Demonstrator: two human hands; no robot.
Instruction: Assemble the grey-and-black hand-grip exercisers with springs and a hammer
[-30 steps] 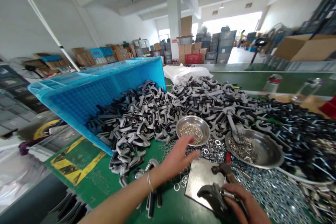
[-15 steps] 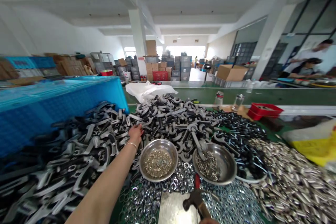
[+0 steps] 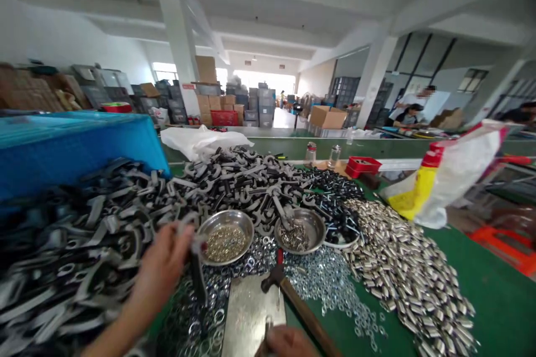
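My left hand, slightly blurred, is closed on a grey-and-black tool body with a hooked end, held left of a steel bowl of small brass-coloured parts. At the bottom edge, my right hand has its fingers curled beside a small metal piece, which it seems to pinch; blur hides the exact kind. Beneath it lies a flat metal plate. A hammer with a wooden handle rests across the plate's right side, apart from the fingers.
A heap of tool bodies spreads behind and left, beside a blue crate. A second steel bowl holds small pins. Metal rings, black-handled screws and silvery cylinders lie rightward, near a white-yellow sack.
My left hand has drawn back from the heap towards me, now with a tool body in it. My right hand has come further into view, off the hammer. The view has turned right.
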